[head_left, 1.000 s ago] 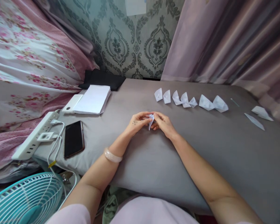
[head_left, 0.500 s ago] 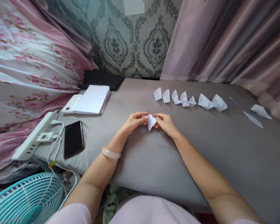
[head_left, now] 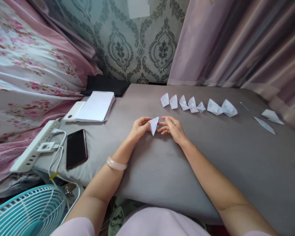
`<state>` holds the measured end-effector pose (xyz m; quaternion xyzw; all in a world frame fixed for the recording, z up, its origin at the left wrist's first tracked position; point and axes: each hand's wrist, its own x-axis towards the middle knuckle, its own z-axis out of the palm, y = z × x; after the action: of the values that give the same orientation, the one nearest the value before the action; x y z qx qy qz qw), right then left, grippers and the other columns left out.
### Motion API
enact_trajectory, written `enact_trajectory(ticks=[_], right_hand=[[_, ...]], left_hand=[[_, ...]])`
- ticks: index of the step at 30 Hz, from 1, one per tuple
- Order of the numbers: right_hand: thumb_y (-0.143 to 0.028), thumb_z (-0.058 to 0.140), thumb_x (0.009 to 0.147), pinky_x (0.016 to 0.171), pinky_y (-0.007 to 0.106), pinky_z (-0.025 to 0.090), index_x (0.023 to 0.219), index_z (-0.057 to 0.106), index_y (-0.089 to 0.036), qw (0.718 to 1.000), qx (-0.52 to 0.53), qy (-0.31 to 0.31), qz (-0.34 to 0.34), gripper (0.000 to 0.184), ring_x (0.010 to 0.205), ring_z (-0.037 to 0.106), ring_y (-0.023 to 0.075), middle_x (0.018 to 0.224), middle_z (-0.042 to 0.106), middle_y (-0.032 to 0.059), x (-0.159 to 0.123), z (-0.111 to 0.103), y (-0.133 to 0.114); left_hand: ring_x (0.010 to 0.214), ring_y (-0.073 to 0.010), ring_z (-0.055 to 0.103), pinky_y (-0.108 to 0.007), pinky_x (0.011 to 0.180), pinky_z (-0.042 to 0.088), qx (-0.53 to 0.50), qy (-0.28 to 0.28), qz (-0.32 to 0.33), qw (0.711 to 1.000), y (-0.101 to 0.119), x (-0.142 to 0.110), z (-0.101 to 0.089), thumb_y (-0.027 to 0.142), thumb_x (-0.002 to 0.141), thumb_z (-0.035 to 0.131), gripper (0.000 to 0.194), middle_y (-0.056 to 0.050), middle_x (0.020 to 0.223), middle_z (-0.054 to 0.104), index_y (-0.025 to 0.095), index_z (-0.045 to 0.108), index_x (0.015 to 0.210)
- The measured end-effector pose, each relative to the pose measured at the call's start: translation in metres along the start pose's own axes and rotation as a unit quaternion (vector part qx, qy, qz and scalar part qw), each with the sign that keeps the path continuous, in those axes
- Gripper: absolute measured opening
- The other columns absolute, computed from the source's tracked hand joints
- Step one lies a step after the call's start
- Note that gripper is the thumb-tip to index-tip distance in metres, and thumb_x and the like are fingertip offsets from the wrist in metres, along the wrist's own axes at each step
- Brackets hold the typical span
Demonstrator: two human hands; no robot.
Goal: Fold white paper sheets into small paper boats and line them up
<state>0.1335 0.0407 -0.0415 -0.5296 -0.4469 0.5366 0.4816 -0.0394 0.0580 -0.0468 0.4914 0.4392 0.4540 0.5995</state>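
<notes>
A small piece of folded white paper [head_left: 153, 125], pointed at its lower end, is pinched at its left edge by my left hand [head_left: 140, 128]. My right hand [head_left: 172, 128] is just to the right of the paper, fingers apart and slightly curled, holding nothing. Beyond my hands, several folded paper boats [head_left: 192, 104] stand in a row on the grey cloth surface [head_left: 147, 157].
At the left lie a stack of white paper [head_left: 95, 106], a dark phone [head_left: 76, 149] and a power strip [head_left: 35, 147] with cables. A blue fan [head_left: 27, 209] stands at the lower left. Folded paper pieces [head_left: 272, 116] and a thin stick [head_left: 244, 106] lie at the right.
My right hand has let go of the folded paper and opened. The paper, in my left hand, has turned and shifted slightly left.
</notes>
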Motion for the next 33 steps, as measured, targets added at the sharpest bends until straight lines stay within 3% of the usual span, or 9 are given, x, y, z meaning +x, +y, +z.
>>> enact_trajectory(ticks=[6,11,13,16,19,23,26,33], right_hand=[[-0.033,0.074,0.07,0.049,0.022,0.047,0.1,0.055,-0.017,0.993,-0.084,0.065,-0.041,0.038,0.06,0.062,0.0111,0.09,0.068,0.006,-0.001,0.005,0.005],[-0.036,0.07,0.073,0.051,0.024,0.046,0.089,0.06,-0.017,0.998,-0.05,0.03,-0.012,0.027,0.07,0.066,0.0163,0.083,0.069,0.0064,-0.004,0.009,0.002],[-0.037,0.071,0.071,0.054,0.026,0.048,0.087,0.06,-0.018,0.998,-0.048,0.034,-0.014,0.027,0.071,0.066,0.0174,0.081,0.07,0.0061,-0.003,0.008,0.004],[-0.035,0.072,0.068,0.064,0.03,0.051,0.086,0.06,-0.018,0.994,-0.071,0.058,-0.066,0.027,0.072,0.065,0.0173,0.08,0.07,0.0053,0.001,0.006,0.009],[-0.033,0.071,0.068,0.07,0.032,0.052,0.091,0.06,-0.018,0.981,-0.111,0.085,-0.138,0.029,0.072,0.064,0.0168,0.079,0.069,0.0041,0.004,0.006,0.013],[-0.032,0.069,0.072,0.067,0.03,0.051,0.103,0.06,-0.018,0.956,-0.169,0.111,-0.214,0.035,0.076,0.064,0.017,0.091,0.068,0.0063,0.001,0.009,0.014],[-0.031,0.064,0.078,0.064,0.029,0.051,0.101,0.063,-0.019,0.931,-0.22,0.115,-0.266,0.026,0.077,0.063,0.0167,0.096,0.066,0.0075,-0.002,0.01,0.015],[-0.027,0.054,0.087,0.075,0.033,0.053,0.107,0.068,-0.021,0.893,-0.294,0.111,-0.324,0.025,0.087,0.063,0.0193,0.1,0.064,0.0083,-0.004,0.008,0.017]], left_hand=[[0.076,-0.0163,0.064,-0.029,0.07,0.052,-0.058,-0.048,0.002,0.997,0.003,-0.003,0.007,0.035,0.067,0.078,0.04,-0.008,0.089,0.07,0.012,0.064,0.097],[0.077,-0.0162,0.063,-0.028,0.07,0.051,-0.042,-0.035,0.037,0.998,0.003,-0.005,0.013,0.028,0.064,0.078,0.036,-0.007,0.088,0.069,0.012,0.065,0.093],[0.081,-0.0177,0.064,-0.03,0.073,0.052,-0.042,-0.04,0.023,0.998,0.003,-0.006,0.013,0.025,0.063,0.076,0.035,-0.007,0.09,0.07,0.012,0.066,0.094],[0.084,-0.0193,0.065,-0.031,0.074,0.053,-0.056,-0.056,-0.02,0.997,0.003,-0.006,0.012,0.026,0.064,0.076,0.038,-0.008,0.094,0.071,0.012,0.067,0.099],[0.073,-0.0155,0.064,-0.026,0.066,0.051,-0.043,-0.033,-0.037,0.998,0.0,-0.005,0.011,0.031,0.063,0.08,0.037,-0.007,0.084,0.071,0.011,0.069,0.092],[0.069,-0.0136,0.064,-0.025,0.066,0.051,-0.067,-0.006,-0.059,0.996,-0.003,-0.003,0.01,0.033,0.06,0.084,0.038,-0.006,0.078,0.071,0.011,0.071,0.088],[0.072,-0.0148,0.066,-0.025,0.066,0.051,-0.073,0.016,-0.061,0.995,-0.002,-0.002,0.009,0.034,0.06,0.084,0.039,-0.007,0.081,0.072,0.012,0.072,0.09],[0.075,-0.0175,0.069,-0.028,0.071,0.053,-0.083,0.04,-0.052,0.994,0.001,-0.004,0.011,0.032,0.06,0.085,0.041,-0.01,0.086,0.073,0.01,0.071,0.092]])
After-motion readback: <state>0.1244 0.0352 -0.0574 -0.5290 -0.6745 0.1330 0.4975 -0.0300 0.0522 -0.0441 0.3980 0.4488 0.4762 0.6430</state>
